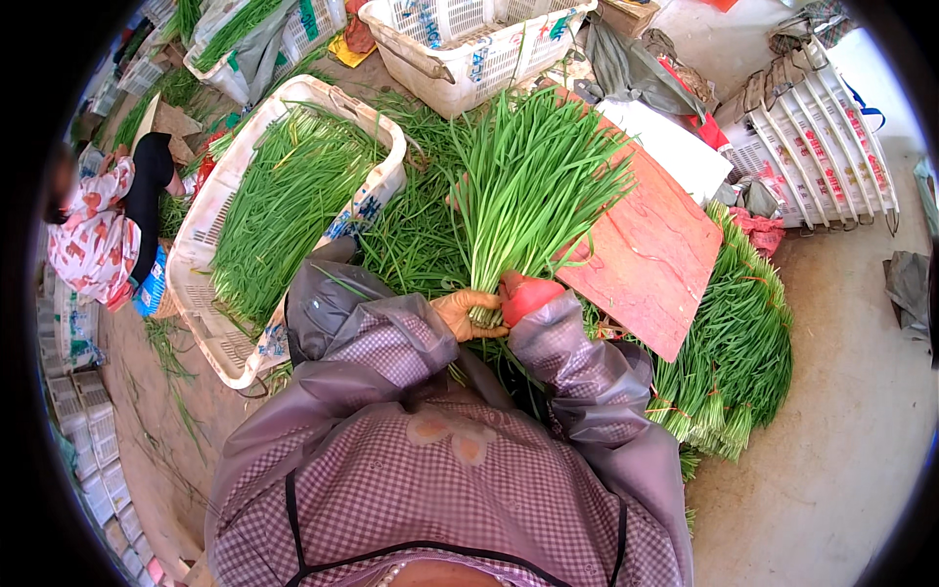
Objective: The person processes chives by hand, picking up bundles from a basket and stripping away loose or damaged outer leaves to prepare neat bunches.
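Observation:
A bunch of long green chives (528, 186) fans out upward from my hands, its pale stem ends gathered low. My left hand (468, 313), in a yellowish glove, is closed around the stem end of the bunch. My right hand (528, 295), in a red glove, grips the same stem end from the right. A red-brown board (650, 259) lies just right of the bunch. More loose chives (411, 240) lie beneath it.
A white crate (210, 235) full of chives stands at left. Tied chive bundles (734, 362) are piled at right. An empty white crate (460, 49) and stacked crates (817, 147) sit behind. Another person (98, 235) crouches at far left.

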`<state>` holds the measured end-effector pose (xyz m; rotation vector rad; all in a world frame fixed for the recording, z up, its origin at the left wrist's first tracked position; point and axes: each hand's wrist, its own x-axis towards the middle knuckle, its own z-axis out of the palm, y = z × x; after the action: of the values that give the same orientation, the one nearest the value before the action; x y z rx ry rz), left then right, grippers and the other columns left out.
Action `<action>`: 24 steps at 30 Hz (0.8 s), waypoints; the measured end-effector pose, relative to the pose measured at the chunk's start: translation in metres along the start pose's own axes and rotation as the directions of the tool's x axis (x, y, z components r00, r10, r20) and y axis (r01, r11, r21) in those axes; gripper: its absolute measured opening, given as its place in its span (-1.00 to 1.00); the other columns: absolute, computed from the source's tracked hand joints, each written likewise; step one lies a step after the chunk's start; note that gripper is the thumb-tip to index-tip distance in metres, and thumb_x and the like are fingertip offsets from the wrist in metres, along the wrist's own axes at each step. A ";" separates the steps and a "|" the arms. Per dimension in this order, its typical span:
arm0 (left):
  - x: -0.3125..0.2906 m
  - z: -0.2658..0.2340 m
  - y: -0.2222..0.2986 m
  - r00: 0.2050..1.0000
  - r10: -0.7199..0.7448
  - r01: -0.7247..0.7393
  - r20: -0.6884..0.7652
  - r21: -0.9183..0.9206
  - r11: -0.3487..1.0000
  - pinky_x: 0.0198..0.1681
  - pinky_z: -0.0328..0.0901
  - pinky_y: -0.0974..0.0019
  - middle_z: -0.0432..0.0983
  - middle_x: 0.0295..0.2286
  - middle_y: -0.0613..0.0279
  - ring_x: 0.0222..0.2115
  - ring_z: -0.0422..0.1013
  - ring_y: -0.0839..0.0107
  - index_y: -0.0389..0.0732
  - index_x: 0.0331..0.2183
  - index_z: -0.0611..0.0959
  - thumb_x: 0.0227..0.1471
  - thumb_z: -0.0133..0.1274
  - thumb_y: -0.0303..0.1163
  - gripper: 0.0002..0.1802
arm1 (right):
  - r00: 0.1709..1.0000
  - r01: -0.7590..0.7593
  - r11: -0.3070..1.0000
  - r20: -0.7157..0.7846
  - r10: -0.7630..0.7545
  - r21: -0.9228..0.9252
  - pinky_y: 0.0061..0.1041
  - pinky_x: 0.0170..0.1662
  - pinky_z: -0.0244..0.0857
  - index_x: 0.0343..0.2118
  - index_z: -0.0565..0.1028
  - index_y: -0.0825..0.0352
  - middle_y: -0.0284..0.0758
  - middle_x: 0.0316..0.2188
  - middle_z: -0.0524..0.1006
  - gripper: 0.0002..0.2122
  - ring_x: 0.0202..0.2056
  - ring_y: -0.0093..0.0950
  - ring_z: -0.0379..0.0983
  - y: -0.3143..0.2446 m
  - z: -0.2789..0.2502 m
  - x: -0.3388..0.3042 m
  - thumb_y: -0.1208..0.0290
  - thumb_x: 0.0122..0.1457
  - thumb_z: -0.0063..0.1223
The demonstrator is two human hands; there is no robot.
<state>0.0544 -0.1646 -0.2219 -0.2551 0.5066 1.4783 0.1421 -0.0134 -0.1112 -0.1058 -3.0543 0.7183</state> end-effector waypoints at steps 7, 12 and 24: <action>0.016 -0.037 -0.007 0.993 -0.027 0.024 0.117 0.025 0.999 -0.31 0.34 0.39 0.53 -0.27 0.00 -0.30 0.42 0.32 -0.35 -0.20 0.56 0.00 0.01 -0.55 -0.74 | 0.765 -0.631 0.495 0.587 0.265 0.598 -0.55 -0.67 0.11 -0.40 0.52 0.38 -0.37 -0.72 0.44 -0.83 -0.73 -0.58 0.30 0.041 0.016 0.026 0.39 -0.01 0.13; 0.019 -0.049 -0.005 0.981 -0.110 0.120 0.163 -0.059 0.991 -0.35 0.41 0.35 0.55 -0.41 0.14 -0.38 0.50 0.34 -0.34 -0.30 0.59 -0.07 0.10 -0.54 -0.80 | 0.685 -0.723 0.083 0.699 0.206 0.685 -0.57 -0.76 0.02 -0.32 0.49 0.45 -0.43 -0.82 0.31 -0.75 -0.84 -0.59 0.15 0.033 0.013 0.015 0.46 -0.06 0.21; 0.003 -0.012 -0.003 0.978 -0.041 0.030 0.204 0.058 0.998 -0.38 0.26 0.41 0.47 -0.43 0.14 -0.45 0.35 0.43 -0.30 -0.21 0.53 -0.04 0.03 -0.49 -0.73 | 0.867 -0.496 -0.259 0.489 -0.097 0.829 -0.56 -0.65 0.19 -0.35 0.45 0.41 -0.43 -0.84 0.30 -0.85 -0.84 -0.57 0.17 0.049 0.024 -0.010 0.45 0.07 0.10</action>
<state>0.0556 -0.1677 -0.2343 -0.0666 0.3735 1.4349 0.1551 0.0191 -0.1540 -0.5163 -1.3716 3.2253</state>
